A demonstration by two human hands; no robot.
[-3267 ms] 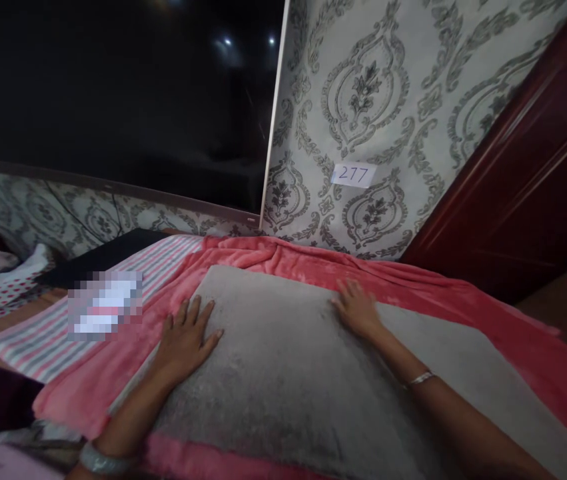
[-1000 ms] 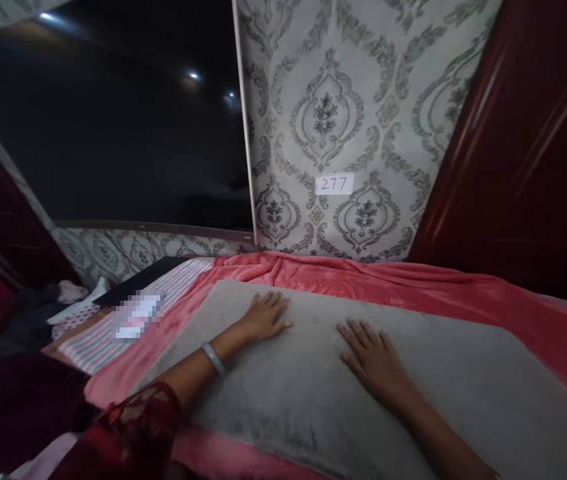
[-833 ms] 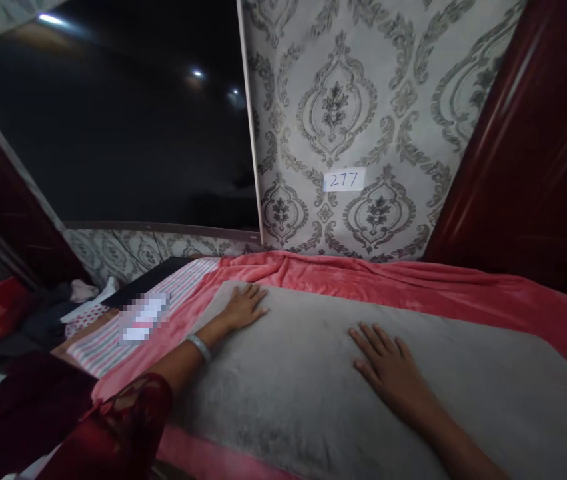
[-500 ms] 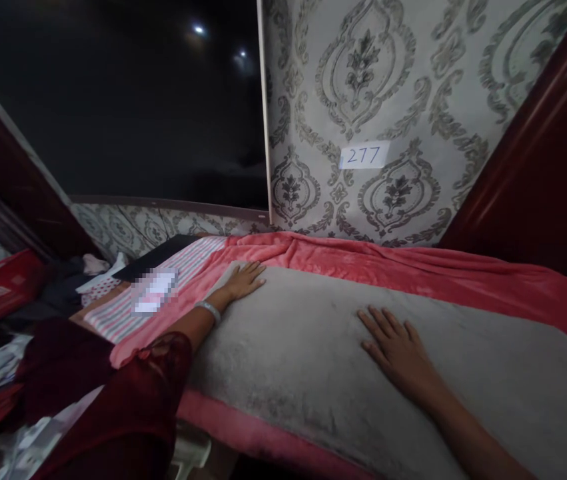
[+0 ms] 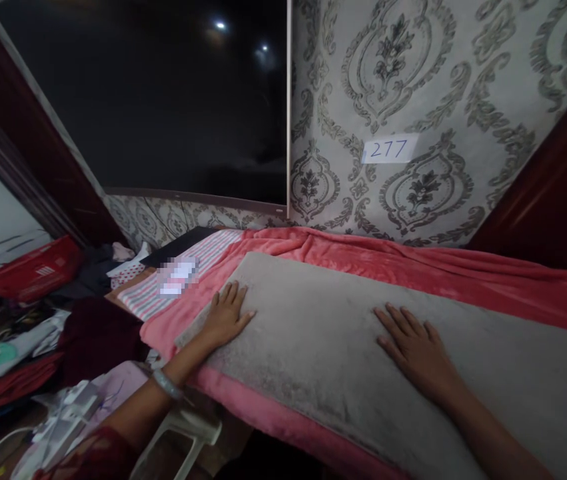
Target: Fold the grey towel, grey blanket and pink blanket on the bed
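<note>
A grey plush cloth [image 5: 308,333] lies spread over a pink-red fleece blanket [image 5: 363,257]. My left hand [image 5: 226,317] rests flat near the left edge of the grey cloth, fingers spread, holding nothing. Further right, my right hand [image 5: 418,350] lies palm down on the middle of the same cloth, its fingers apart. The grey cloth looks mostly smooth, with darker brushed patches toward the near edge. Its right end runs out of the frame.
A striped cloth [image 5: 213,245] and a dark flat panel [image 5: 183,243] lie left of the blanket. Below them stands a white plastic chair [image 5: 193,427]. Piled clothes [image 5: 93,340] and a red bag [image 5: 33,270] are at far left. A large screen [image 5: 173,100] hangs behind.
My left hand has slid nearer to me and left along the cloth's left edge. My right hand stays in about the same place. The view has turned slightly left.
</note>
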